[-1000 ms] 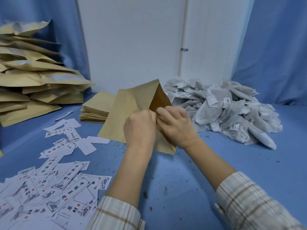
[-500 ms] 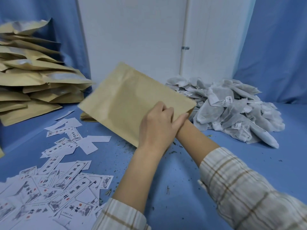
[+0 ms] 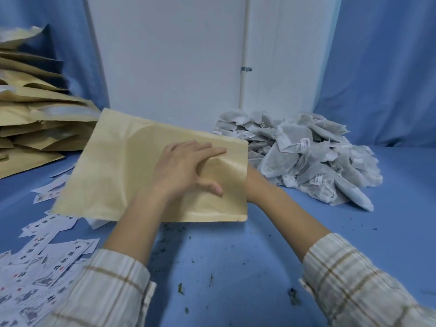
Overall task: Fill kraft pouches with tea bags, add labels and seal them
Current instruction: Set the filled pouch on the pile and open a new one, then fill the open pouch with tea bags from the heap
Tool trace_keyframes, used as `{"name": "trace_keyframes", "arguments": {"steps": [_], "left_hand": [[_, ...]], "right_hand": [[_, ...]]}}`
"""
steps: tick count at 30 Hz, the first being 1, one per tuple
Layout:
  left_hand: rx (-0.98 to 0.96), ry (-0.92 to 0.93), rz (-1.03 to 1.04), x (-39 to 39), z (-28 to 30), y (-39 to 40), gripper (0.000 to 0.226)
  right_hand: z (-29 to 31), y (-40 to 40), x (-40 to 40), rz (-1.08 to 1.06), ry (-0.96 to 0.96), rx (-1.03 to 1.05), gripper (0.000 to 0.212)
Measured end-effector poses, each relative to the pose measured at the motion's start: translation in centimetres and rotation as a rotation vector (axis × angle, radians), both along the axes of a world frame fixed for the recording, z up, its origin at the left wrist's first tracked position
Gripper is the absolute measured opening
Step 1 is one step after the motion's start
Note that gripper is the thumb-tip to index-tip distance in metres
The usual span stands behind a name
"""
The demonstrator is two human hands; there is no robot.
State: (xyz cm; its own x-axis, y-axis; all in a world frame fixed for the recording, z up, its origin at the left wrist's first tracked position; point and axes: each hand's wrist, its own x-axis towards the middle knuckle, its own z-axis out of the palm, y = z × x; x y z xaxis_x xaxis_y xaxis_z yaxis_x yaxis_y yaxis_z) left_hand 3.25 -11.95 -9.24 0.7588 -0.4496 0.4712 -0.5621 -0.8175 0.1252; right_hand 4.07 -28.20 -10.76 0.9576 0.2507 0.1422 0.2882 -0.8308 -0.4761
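Holding one flat tan kraft paper pouch (image 3: 132,171) just above the blue table (image 3: 259,244), I have my left hand (image 3: 186,171) spread on its upper face, fingers straight and thumb out, pressing the paper. My right hand is hidden inside or behind the pouch at its right edge; only the wrist and forearm show, so I cannot tell whether those fingers are curled or straight.

I judge this pouch to be at the very start: it lies flat, with no bulge of tea bags that I can see, carries no label on the face toward me, and its right end is not sealed. Filling, labelling and sealing all remain for it.

To the right of the pouch sits one heap of white mesh tea bags with small printed tags (image 3: 304,159), too many and too tangled to count. Left of the pouch and nearer to me, white printed paper labels (image 3: 44,258) lie scattered, also beyond counting. Far left of the pouch rises one tall stack of puffed kraft pouches (image 3: 30,123), roughly a dozen, which look filled; whether they are labelled or sealed I cannot tell. Loose tea crumbs (image 3: 180,289) dot the table near my sleeves.
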Motion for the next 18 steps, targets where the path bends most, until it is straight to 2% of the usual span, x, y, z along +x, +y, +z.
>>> {"name": "trace_keyframes", "arguments": {"steps": [4,6,9,11,14,18], "left_hand": [[-0.150,0.040,0.038,1.7,-0.9,-1.6,0.085],[-0.213,0.062,0.054,2.5,-1.5,-2.2,0.083],[-0.287,0.117,0.064,3.7,-2.4,-2.7,0.080],[-0.331,0.137,0.052,4.3,-2.9,-3.0,0.079],[-0.371,0.173,0.048,4.8,-3.4,-3.1,0.079],[-0.382,0.193,0.056,5.2,-3.7,-3.2,0.081]], "right_hand": [[-3.2,-4.4,0.9,-0.141,-0.361,0.256,0.027],[-4.1,-6.2,1.6,-0.314,-0.442,0.256,0.030],[-5.6,-8.5,3.9,-0.577,-0.328,0.059,0.045],[-5.9,-9.0,4.6,-0.638,-0.215,-0.065,0.057],[-6.7,-9.3,5.6,-0.636,-0.168,-0.025,0.065],[-7.6,-9.8,6.0,-0.604,-0.483,0.209,0.030]]}}
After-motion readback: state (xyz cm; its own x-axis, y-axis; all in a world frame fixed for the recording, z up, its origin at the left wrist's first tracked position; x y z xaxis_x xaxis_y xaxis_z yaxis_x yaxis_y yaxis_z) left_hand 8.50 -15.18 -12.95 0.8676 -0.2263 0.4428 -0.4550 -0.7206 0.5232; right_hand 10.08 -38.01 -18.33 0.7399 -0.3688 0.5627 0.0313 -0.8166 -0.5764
